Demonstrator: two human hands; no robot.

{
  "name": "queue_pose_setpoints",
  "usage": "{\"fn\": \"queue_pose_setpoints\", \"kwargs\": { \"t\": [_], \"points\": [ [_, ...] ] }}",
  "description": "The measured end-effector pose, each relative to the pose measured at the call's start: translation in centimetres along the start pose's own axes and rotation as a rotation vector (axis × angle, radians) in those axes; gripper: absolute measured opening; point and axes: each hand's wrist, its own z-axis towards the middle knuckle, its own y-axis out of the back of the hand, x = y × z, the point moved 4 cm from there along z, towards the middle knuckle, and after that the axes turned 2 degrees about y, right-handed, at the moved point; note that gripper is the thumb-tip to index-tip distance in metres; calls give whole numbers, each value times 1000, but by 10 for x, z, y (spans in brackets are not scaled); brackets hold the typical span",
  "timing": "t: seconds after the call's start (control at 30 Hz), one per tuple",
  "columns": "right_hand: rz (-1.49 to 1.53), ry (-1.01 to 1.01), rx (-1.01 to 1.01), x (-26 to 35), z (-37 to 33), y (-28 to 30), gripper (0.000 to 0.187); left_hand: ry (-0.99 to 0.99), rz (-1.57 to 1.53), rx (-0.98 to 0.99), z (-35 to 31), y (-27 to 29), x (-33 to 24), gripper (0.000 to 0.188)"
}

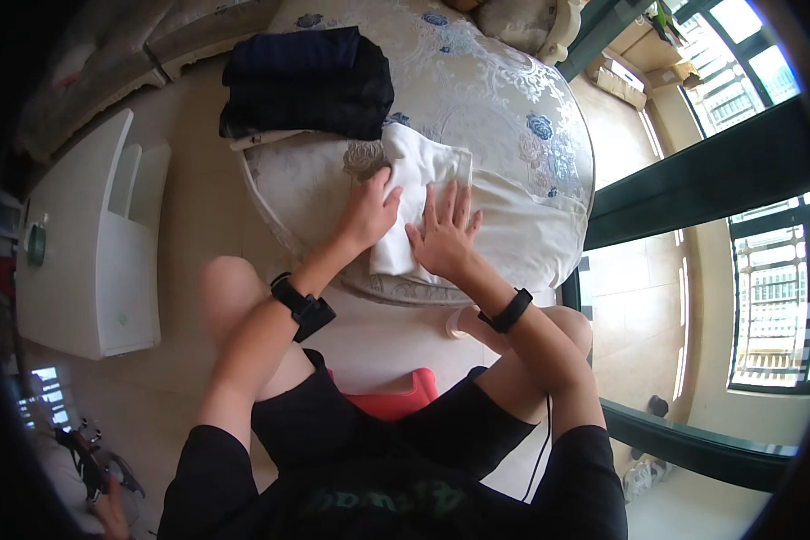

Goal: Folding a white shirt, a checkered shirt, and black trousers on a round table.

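A white piece of clothing (504, 220) lies on the round, cloth-covered table; its left part is folded over into a narrower strip (409, 157). My right hand (445, 238) presses flat on the folded part, fingers spread. At the left edge of that strip rests my left hand (367, 214), thumb apart from the slightly bent fingers, touching the cloth; its fingertips are partly hard to make out. What garment the white cloth is, I cannot tell. A stack of folded dark clothes (310, 85), black with navy on top, sits at the far left of the table.
The table's patterned cover (486, 81) curves round in front of my knees. A white cabinet (85, 270) stands on the left, and a sofa (108, 81) is behind it. Dark green frames (711, 184) and windows run along the right. Something red (391, 396) shows between my legs.
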Motion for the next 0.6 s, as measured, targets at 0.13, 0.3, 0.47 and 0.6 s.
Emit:
{"fn": "queue_pose_setpoints", "kwargs": {
  "t": [0.13,0.3,0.47,0.6],
  "points": [
    [82,54,9,0,6,-4,72,-53,-268,135,1,-4,-27,23],
    [290,219,-105,25,27,-15,67,-47,-553,139,14,7,-41,33],
    [515,479,-170,58,43,3,62,13,-843,76,23,36,-54,35],
    [277,481,-193,66,33,8,64,46,-727,153,21,31,-53,39]
  ]
}}
